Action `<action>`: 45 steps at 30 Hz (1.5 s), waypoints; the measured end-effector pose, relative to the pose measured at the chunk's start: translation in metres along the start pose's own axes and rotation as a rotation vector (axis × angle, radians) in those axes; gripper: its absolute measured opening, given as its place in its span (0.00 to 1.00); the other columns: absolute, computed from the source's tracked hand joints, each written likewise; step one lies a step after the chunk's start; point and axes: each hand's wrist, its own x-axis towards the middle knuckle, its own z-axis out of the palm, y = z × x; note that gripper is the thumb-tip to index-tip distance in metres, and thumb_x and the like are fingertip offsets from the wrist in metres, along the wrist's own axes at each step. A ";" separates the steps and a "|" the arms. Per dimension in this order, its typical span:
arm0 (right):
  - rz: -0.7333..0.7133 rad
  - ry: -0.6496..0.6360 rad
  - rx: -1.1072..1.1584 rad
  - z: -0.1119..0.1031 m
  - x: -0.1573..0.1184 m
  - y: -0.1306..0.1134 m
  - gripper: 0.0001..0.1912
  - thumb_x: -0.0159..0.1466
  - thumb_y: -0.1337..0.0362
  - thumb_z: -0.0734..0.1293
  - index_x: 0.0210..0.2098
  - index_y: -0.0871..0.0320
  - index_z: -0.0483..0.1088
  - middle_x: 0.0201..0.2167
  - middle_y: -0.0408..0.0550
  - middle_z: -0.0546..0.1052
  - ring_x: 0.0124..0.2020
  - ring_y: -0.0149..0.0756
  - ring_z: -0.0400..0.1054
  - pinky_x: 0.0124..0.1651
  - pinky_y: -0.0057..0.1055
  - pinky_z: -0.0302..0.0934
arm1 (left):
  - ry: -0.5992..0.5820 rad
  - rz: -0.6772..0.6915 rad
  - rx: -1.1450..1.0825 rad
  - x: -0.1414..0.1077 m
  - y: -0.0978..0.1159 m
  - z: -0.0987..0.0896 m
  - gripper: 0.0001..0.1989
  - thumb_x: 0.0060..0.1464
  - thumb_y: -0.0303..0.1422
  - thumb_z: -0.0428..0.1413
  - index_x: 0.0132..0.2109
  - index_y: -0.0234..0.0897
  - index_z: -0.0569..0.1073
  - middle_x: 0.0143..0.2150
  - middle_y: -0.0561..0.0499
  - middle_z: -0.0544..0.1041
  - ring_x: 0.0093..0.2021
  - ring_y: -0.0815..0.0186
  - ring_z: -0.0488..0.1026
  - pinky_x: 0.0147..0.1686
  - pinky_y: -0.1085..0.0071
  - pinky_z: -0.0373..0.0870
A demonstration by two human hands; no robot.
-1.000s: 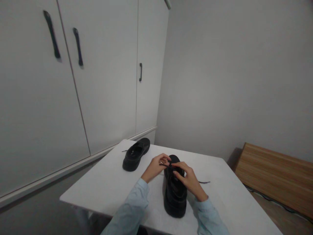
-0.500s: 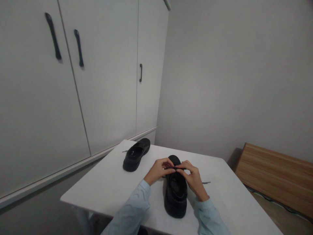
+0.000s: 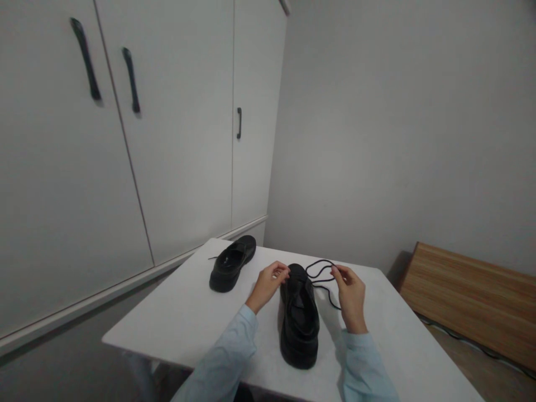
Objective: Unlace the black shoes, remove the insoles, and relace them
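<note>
A black shoe [image 3: 300, 335] stands on the white table with its heel toward me and its toe pointing away. To its right, my right hand [image 3: 350, 296] pinches a black shoelace [image 3: 320, 273], which loops out from the shoe's front. My left hand [image 3: 270, 282] is at the left side of the shoe's front, thumb and fingers pinched together. Whatever lies between those fingertips is too small to make out. Farther left rests a second black shoe [image 3: 232, 262], a bit of lace sticking out on its left.
Both shoes stand on a white table [image 3: 176, 324]. White cabinets [image 3: 188, 139] with dark handles rise at the left and behind. A wooden board [image 3: 469, 301] leans to the right of the table, near a grey wall [image 3: 397, 123], with a cable along its lower edge.
My hands, together over the shoe's opening before, have moved apart. The right hand went right, drawing the lace out in loops; the left moved slightly away to the shoe's left side.
</note>
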 end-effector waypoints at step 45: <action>-0.285 -0.671 -0.188 0.009 -0.013 -0.015 0.15 0.53 0.55 0.72 0.38 0.53 0.75 0.40 0.50 0.76 0.45 0.44 0.67 0.50 0.43 0.60 | 0.083 -0.014 0.193 0.005 -0.021 0.008 0.03 0.49 0.31 0.53 0.31 0.36 0.70 0.30 0.53 0.73 0.31 0.68 0.69 0.34 0.73 0.65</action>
